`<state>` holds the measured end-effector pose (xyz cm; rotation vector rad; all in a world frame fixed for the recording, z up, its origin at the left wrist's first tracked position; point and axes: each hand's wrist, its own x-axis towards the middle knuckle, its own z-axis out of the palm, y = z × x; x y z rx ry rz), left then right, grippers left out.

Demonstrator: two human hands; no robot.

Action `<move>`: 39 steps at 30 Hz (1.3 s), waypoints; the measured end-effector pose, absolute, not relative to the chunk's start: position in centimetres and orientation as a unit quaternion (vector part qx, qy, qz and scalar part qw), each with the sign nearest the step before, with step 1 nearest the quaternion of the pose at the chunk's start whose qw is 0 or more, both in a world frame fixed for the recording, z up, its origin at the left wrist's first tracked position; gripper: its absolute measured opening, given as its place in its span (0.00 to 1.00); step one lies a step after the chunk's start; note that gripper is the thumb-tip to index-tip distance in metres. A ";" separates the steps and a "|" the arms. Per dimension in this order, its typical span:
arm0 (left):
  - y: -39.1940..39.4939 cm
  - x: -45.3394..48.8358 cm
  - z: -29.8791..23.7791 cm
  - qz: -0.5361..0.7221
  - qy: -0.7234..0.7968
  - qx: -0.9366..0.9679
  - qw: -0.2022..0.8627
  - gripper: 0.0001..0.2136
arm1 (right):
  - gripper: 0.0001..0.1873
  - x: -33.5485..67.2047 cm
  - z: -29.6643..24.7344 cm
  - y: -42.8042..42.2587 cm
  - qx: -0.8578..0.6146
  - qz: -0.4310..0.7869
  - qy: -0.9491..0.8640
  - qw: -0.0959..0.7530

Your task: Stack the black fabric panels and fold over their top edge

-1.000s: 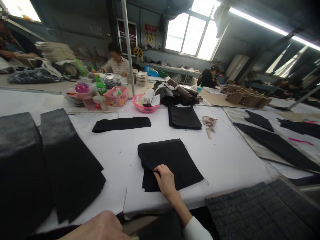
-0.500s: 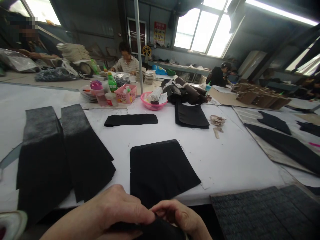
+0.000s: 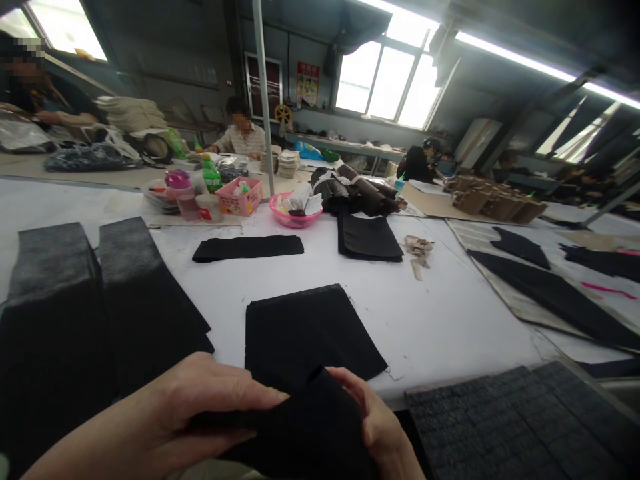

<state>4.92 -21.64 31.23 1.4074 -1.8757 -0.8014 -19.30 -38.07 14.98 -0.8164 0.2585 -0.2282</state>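
Observation:
At the table's front edge, my left hand [image 3: 200, 400] reaches in from the lower left, its fingers and thumb closed on the side of a black fabric piece [image 3: 310, 433]. My right hand [image 3: 375, 420] grips the same piece from the right, fingers behind it, and its upper edge curls over there. The lower part of the piece runs out of view. Just beyond it, a stack of black fabric panels [image 3: 310, 327] lies flat on the white table [image 3: 440, 320], partly hidden by the held piece.
Long black strips [image 3: 145, 300] lie at left; a folded black strip [image 3: 250, 247] and a black stack [image 3: 370, 237] lie farther back. A pink basket [image 3: 296, 219] stands near a metal pole [image 3: 264, 100]. A dark textured board [image 3: 520, 420] is at front right. Several people sit beyond.
The black fabric piece has come up higher into view between my hands. My right hand has opened out around its edge; my left has shifted left. The view has turned slightly right.

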 end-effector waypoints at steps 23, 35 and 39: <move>-32.9 13.9 9.8 -0.363 -0.396 0.731 0.421 0.24 | 0.18 -16.0 11.0 -54.1 -0.791 -0.168 0.455 0.373; -32.5 15.8 8.9 -0.334 -0.276 0.780 0.450 0.19 | 0.21 -15.0 10.5 -54.3 -0.789 -0.179 0.415 0.415; -32.6 15.7 8.1 -0.321 -0.272 0.797 0.434 0.17 | 0.22 -14.8 10.3 -54.7 -0.780 -0.140 0.457 0.403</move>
